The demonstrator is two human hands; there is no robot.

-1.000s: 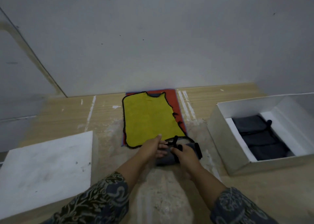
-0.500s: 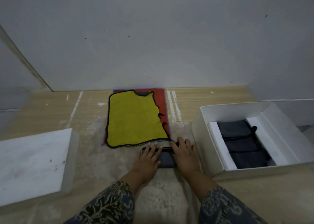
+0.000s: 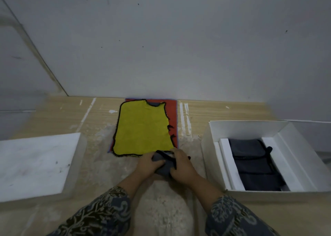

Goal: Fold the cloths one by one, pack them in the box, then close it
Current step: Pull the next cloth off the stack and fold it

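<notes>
Head view: both hands meet at the near middle of the wooden counter (image 3: 53, 113), just in front of the spread cloths. The left hand (image 3: 148, 165) and the right hand (image 3: 181, 166) grip a small folded grey cloth (image 3: 164, 168) between them. The fingers (image 3: 176, 153) of each hand are curled narrow around the bundle, and its black-trimmed edge shows between the two hands.

Just beyond the hands a yellow cloth (image 3: 143, 128) with black edging lies flat. It sits on top of a red cloth (image 3: 172, 113), whose far and right strips show against the wall.

To the right stands the open white box (image 3: 250, 126). Inside it, dark grey folded cloths (image 3: 250, 161) are stacked between white inserts (image 3: 226, 161).

The white lid (image 3: 35, 164) lies flat on the left side of the counter, well apart from the box. Patterned sleeves (image 3: 107, 212) cover both forearms.
</notes>
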